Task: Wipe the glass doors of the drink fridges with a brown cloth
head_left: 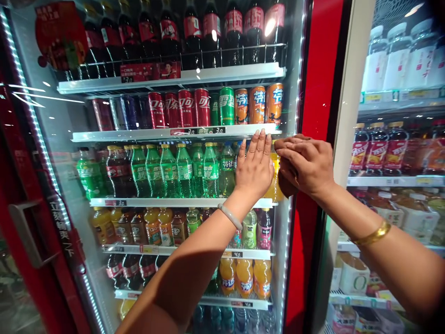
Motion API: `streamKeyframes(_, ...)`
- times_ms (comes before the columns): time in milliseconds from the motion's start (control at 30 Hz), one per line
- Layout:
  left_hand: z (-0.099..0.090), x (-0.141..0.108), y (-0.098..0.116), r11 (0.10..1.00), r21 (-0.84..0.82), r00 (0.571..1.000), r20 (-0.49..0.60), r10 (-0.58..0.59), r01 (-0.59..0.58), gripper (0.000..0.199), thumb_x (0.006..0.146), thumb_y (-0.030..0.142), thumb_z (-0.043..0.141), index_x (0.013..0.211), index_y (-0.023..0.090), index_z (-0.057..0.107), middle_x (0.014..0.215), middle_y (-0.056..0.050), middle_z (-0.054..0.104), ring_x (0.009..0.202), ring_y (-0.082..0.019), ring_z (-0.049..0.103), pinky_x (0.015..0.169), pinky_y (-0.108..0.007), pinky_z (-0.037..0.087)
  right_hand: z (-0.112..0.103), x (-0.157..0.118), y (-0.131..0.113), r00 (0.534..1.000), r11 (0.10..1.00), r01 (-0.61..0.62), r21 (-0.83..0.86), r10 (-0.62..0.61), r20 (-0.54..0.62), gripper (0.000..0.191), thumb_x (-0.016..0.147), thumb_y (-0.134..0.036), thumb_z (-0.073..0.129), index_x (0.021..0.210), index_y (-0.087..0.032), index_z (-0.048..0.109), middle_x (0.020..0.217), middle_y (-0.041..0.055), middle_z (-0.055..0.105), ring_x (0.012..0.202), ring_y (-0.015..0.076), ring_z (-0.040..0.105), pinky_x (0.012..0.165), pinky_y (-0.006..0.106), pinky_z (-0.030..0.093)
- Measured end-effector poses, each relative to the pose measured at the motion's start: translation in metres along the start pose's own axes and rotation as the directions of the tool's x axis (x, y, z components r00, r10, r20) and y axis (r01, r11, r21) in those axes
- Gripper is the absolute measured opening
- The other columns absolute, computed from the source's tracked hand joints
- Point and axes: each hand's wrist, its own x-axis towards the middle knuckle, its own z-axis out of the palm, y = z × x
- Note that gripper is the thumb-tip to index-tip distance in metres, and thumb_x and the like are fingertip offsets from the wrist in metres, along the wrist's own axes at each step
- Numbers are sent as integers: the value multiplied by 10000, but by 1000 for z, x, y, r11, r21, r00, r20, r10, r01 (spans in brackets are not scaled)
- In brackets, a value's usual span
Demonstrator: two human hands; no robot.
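Observation:
My left hand [255, 167] lies flat against the glass door [222, 134] of a drinks fridge, fingers stretched out and pointing up, nothing in it. A pale bangle [230, 216] circles that wrist. To its right, my right hand [308, 162] is closed, with its fingers curled over a dark brown bunched cloth [288, 178]. That cloth is pressed where the glass meets the red door frame [314, 102], and most of it is hidden under the fingers. A gold bracelet [373, 233] sits on my right forearm.
Behind the glass, shelves hold cola bottles [168, 32], cans [201, 109], green soda bottles [167, 171] and orange drinks [244, 278]. A metal door handle [31, 234] is at the lower left. A second fridge with white-labelled bottles [396, 60] stands at the right.

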Motion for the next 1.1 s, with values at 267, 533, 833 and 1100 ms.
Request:
streamKeyframes(267, 5, -6, 6, 1000, -16, 1000, 2, -18, 18, 670, 1020, 252, 342, 1647, 78, 184, 1740, -116, 138, 1624, -251, 34, 1339, -515, 24, 10, 34, 7, 956, 957, -291, -10, 290, -32, 316, 964, -371, 582, 1262, -304, 663, 1292, 110, 660, 1163, 317, 537, 962, 528, 400)
streamKeyframes(533, 10, -50, 15, 999, -11, 997, 73, 34, -33, 735, 1006, 230, 377, 1659, 72, 79, 1734, -124, 122, 1620, -273, 22, 1345, -527, 65, 4, -61, -55, 991, 994, -107, 10, 108, -86, 308, 924, -314, 657, 1229, -350, 672, 1216, 40, 713, 1196, 269, 594, 988, 445, 450)
streamKeyframes(833, 16, -62, 19, 1000, -13, 998, 66, -2, 3, 718, 992, 208, 372, 1653, 74, 127, 1726, -102, 178, 1618, -238, 35, 1349, -491, 31, 21, -23, -52, 940, 952, -306, 2, 302, -162, 325, 947, -306, 600, 1263, -337, 666, 1245, 70, 706, 1207, 314, 591, 1008, 512, 443)
streamKeyframes(1100, 15, -87, 23, 1000, 20, 994, 104, 9, -12, 669, 1030, 258, 363, 1649, 91, 175, 1720, -90, 196, 1610, -214, 5, 1354, -465, 78, 4, -123, -111, 918, 926, -376, 32, 376, -122, 616, 874, -215, 679, 1429, -446, 543, 1258, 46, 720, 1249, 339, 628, 1044, 555, 492)
